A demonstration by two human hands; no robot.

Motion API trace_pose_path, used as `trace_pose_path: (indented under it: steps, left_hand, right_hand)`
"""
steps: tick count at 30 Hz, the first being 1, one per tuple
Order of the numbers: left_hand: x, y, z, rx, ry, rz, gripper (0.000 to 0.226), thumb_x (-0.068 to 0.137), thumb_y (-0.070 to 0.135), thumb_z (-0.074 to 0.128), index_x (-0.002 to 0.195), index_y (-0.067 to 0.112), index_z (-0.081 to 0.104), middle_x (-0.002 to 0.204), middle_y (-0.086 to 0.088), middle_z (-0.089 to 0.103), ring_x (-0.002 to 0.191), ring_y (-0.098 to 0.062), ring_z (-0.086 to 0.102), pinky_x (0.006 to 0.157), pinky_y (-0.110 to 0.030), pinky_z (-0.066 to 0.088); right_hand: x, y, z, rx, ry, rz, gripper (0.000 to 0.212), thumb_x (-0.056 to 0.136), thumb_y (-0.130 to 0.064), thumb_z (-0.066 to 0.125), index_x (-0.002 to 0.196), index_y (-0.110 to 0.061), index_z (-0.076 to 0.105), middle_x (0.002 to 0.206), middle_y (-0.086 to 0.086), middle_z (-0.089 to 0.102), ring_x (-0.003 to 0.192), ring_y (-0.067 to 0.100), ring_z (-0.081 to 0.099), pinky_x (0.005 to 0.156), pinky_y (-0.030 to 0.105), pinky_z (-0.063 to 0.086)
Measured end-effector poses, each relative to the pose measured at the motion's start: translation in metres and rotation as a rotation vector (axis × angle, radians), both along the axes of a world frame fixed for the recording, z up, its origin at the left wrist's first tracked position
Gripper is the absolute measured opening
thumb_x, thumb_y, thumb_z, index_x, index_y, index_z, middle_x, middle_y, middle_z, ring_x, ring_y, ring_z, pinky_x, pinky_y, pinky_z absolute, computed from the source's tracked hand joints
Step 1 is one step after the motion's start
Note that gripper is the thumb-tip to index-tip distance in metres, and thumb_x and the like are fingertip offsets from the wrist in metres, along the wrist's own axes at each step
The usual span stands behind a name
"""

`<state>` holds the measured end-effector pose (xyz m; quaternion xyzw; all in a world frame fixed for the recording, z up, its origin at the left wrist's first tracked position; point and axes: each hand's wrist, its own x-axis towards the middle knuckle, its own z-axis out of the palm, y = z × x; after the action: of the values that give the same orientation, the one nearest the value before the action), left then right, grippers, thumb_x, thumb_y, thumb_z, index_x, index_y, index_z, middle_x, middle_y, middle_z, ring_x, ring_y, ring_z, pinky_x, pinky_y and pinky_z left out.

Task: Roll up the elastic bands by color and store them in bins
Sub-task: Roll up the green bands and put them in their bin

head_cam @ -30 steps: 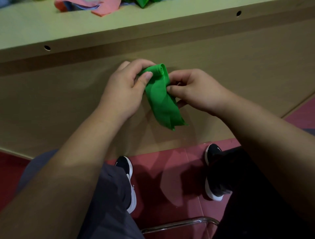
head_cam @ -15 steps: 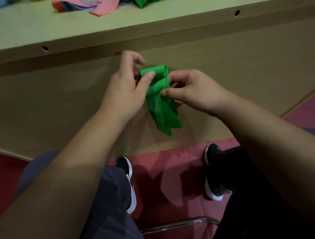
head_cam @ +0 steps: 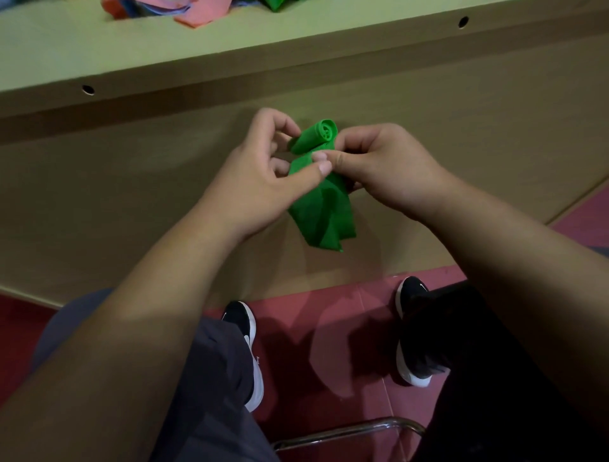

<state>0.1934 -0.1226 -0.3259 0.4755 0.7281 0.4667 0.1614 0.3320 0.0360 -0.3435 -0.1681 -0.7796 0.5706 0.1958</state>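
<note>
Far pile: the loose pink and orange elastic bands (head_cam: 197, 16) on the pale worktop (head_cam: 99, 49) are cut off by the top edge, so their number cannot be told.
Green fabric tip (head_cam: 276, 4): only its lower corner shows at the top edge.
Left hand (head_cam: 260, 178): its fingertips are tucked behind the partly rolled green elastic band (head_cam: 324, 211).
Right hand (head_cam: 385, 165): its fingertips are hidden behind the roll.
Black white-soled right shoe (head_cam: 410, 290): it is half covered by the dark trouser leg.
Chrome chair tube (head_cam: 346, 430): both of its ends are hidden under the legs.
</note>
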Motion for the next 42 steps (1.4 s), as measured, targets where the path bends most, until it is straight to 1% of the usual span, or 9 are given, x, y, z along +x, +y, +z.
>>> trace_pose_path:
  steps: [4, 7, 11, 15, 18, 22, 27, 38, 42]
  left_hand:
    - [0.004, 0.002, -0.005, -0.033, 0.105, 0.016, 0.062, 0.08, 0.047, 0.084, 0.122, 0.024, 0.044, 0.108, -0.002, 0.064, 0.075, -0.029, 0.066, 0.067, -0.049, 0.06]
    - [0.003, 0.005, -0.009, -0.049, 0.121, 0.022, 0.05, 0.085, 0.036, 0.076, 0.12, 0.025, 0.043, 0.105, 0.001, 0.063, 0.063, -0.014, 0.054, 0.061, -0.041, 0.052]
    - [0.002, 0.004, -0.009, -0.074, 0.106, 0.016, 0.042, 0.084, 0.036, 0.064, 0.119, 0.028, 0.043, 0.109, -0.002, 0.069, 0.069, -0.027, 0.061, 0.069, -0.054, 0.056]
    - [-0.001, 0.002, -0.007, -0.114, 0.122, 0.041, 0.029, 0.093, 0.028, 0.058, 0.12, 0.029, 0.046, 0.099, -0.001, 0.071, 0.08, -0.027, 0.07, 0.072, -0.057, 0.058]
    - [-0.003, 0.002, -0.005, -0.115, 0.156, 0.071, 0.022, 0.099, 0.02, 0.054, 0.12, 0.026, 0.049, 0.088, 0.001, 0.068, 0.07, -0.016, 0.06, 0.068, -0.048, 0.051]
    - [-0.001, 0.001, -0.001, -0.116, 0.237, 0.088, 0.026, 0.103, 0.019, 0.051, 0.127, 0.029, 0.051, 0.091, 0.006, 0.067, 0.07, -0.005, 0.057, 0.063, -0.029, 0.042]
    - [0.001, 0.0, -0.001, -0.087, 0.345, 0.0, 0.04, 0.106, 0.017, 0.05, 0.142, 0.032, 0.055, 0.125, 0.009, 0.069, 0.111, -0.006, 0.062, 0.085, -0.003, 0.038]
    - [-0.012, 0.002, -0.007, -0.039, 0.389, -0.014, 0.031, 0.101, 0.019, 0.061, 0.13, 0.027, 0.067, 0.123, 0.002, 0.06, 0.115, -0.006, 0.056, 0.096, -0.006, 0.036]
    - [-0.013, 0.0, -0.004, -0.02, 0.359, 0.023, 0.026, 0.103, 0.021, 0.06, 0.128, 0.028, 0.068, 0.12, 0.003, 0.059, 0.113, -0.005, 0.055, 0.094, -0.004, 0.035]
  right_hand:
    - [-0.001, 0.0, 0.002, 0.024, -0.007, -0.021, 0.034, 0.099, -0.027, 0.077, 0.086, 0.003, 0.07, 0.071, 0.011, 0.062, 0.066, 0.015, 0.054, 0.062, 0.025, 0.048]
    - [0.0, -0.001, 0.002, 0.042, -0.015, -0.002, 0.034, 0.099, -0.025, 0.077, 0.091, 0.007, 0.071, 0.082, 0.03, 0.067, 0.071, 0.019, 0.06, 0.069, 0.032, 0.052]
    - [0.001, 0.003, 0.001, 0.136, -0.03, 0.009, 0.035, 0.097, -0.028, 0.079, 0.094, 0.006, 0.072, 0.092, 0.036, 0.068, 0.074, 0.023, 0.061, 0.072, 0.04, 0.054]
    - [0.002, 0.007, -0.001, 0.264, -0.083, 0.008, 0.028, 0.096, -0.033, 0.08, 0.087, -0.008, 0.074, 0.083, 0.022, 0.071, 0.072, 0.016, 0.06, 0.068, 0.041, 0.054]
    - [0.003, 0.007, -0.002, 0.365, -0.104, 0.009, 0.022, 0.097, -0.035, 0.079, 0.084, -0.017, 0.074, 0.074, 0.0, 0.067, 0.067, 0.005, 0.055, 0.064, 0.028, 0.045]
    - [0.0, 0.005, -0.004, 0.504, -0.064, 0.034, 0.021, 0.095, -0.035, 0.075, 0.087, -0.016, 0.075, 0.093, -0.009, 0.066, 0.083, 0.009, 0.065, 0.075, 0.025, 0.048]
    - [0.002, 0.001, 0.0, 0.529, -0.062, 0.074, 0.02, 0.096, -0.026, 0.073, 0.08, -0.031, 0.063, 0.086, -0.015, 0.057, 0.078, -0.002, 0.057, 0.073, 0.014, 0.04]
    - [0.0, 0.004, -0.003, 0.395, -0.013, 0.095, 0.015, 0.094, -0.024, 0.072, 0.089, -0.01, 0.074, 0.091, -0.006, 0.064, 0.089, 0.023, 0.067, 0.085, 0.044, 0.054]
    - [0.001, 0.004, -0.002, 0.361, -0.069, 0.043, 0.014, 0.096, -0.025, 0.072, 0.09, -0.013, 0.075, 0.087, 0.003, 0.074, 0.08, 0.018, 0.069, 0.08, 0.042, 0.055]
